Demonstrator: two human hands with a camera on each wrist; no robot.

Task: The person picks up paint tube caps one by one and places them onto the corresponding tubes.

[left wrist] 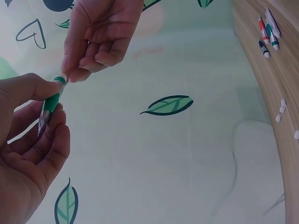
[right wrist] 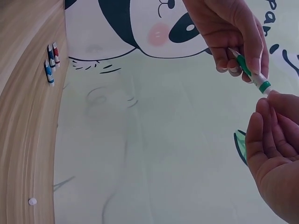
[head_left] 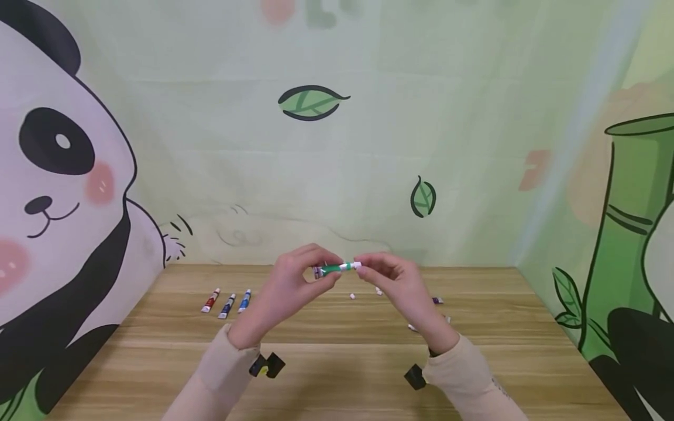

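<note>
A small green paint tube (head_left: 332, 269) is held up above the table, lying nearly level in the head view. My left hand (head_left: 297, 283) grips its body between thumb and fingers, with the crimped end towards the palm. At the other end, the thumb and fingertips of my right hand (head_left: 402, 286) pinch the white cap (head_left: 357, 265). In the left wrist view the green tube (left wrist: 52, 100) slants up to the right hand's fingertips (left wrist: 71, 72), which hide most of the cap. The right wrist view shows the tube (right wrist: 245, 65) running down to the right hand.
On the table's left lie a red tube (head_left: 210, 300), a dark blue tube (head_left: 227, 306) and a lighter blue tube (head_left: 244, 301). Loose white caps (head_left: 352, 296) lie near the back edge. Several more tubes (left wrist: 262, 30) are on the right. A printed cloth backdrop (head_left: 368, 146) stands behind.
</note>
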